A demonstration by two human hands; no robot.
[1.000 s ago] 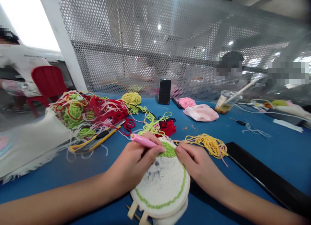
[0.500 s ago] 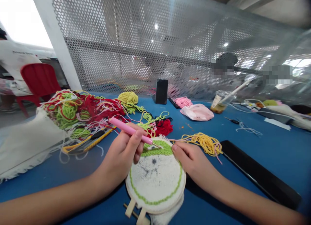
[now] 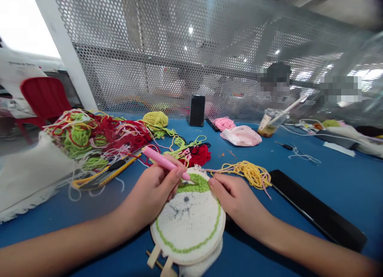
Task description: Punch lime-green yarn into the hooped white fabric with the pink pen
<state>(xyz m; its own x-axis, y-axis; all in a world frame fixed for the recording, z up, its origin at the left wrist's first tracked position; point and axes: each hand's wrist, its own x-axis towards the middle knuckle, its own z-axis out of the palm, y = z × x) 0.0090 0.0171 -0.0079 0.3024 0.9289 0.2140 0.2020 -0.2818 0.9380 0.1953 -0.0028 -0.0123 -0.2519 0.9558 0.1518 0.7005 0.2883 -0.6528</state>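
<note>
Pinched in my left hand (image 3: pixel 160 181) is a pink punch needle (image 3: pixel 163 160), slanting down to the right. Its tip meets the green stitched patch (image 3: pixel 197 183) near the top of the cloth. A round wooden embroidery hoop (image 3: pixel 223 229) stretches the white cloth (image 3: pixel 191 221), which bears dark drawn marks and a green looped outline around its lower edge. My right hand (image 3: pixel 229 191) grips the hoop's upper right rim, thumb on top and the other fingers mostly hidden behind. The hoop's clamp end with its screw (image 3: pixel 154 257) points toward me.
Tangled multicolour yarn (image 3: pixel 77 137) and a utility knife (image 3: pixel 116 171) lie left. Behind the hoop are red yarn (image 3: pixel 199 155) and an upright phone (image 3: pixel 197 110). To the right are yellow yarn (image 3: pixel 249 173), a long black case (image 3: pixel 314 209), a plastic bag (image 3: pixel 241 136) and a drink cup (image 3: pixel 267 123).
The needle has gone deeper into the cloth; its metal shaft, visible before, is now mostly hidden. The pink handle is steeper and nearer the fabric. The whole view has shifted slightly.
</note>
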